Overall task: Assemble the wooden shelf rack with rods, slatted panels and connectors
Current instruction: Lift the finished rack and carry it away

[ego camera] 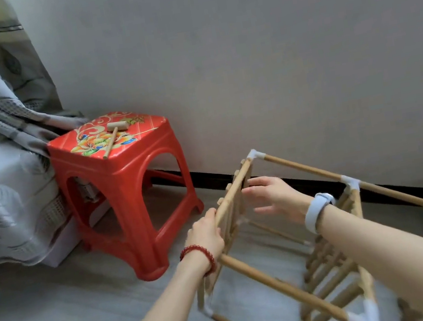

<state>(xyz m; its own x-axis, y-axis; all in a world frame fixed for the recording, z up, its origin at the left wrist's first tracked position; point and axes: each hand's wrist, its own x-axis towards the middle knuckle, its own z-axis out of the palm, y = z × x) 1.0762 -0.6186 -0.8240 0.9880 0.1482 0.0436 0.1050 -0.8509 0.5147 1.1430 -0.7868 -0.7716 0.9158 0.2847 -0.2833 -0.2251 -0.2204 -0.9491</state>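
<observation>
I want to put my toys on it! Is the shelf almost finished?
Getting there. The rack lies on its side with long rods already joined by white connectors, and slatted panels fitted. The left hand grips the end panel while the right hand reaches to it, fingers straight. The wooden mallet lies on the red stool. It is not stood upright yet.
</observation>
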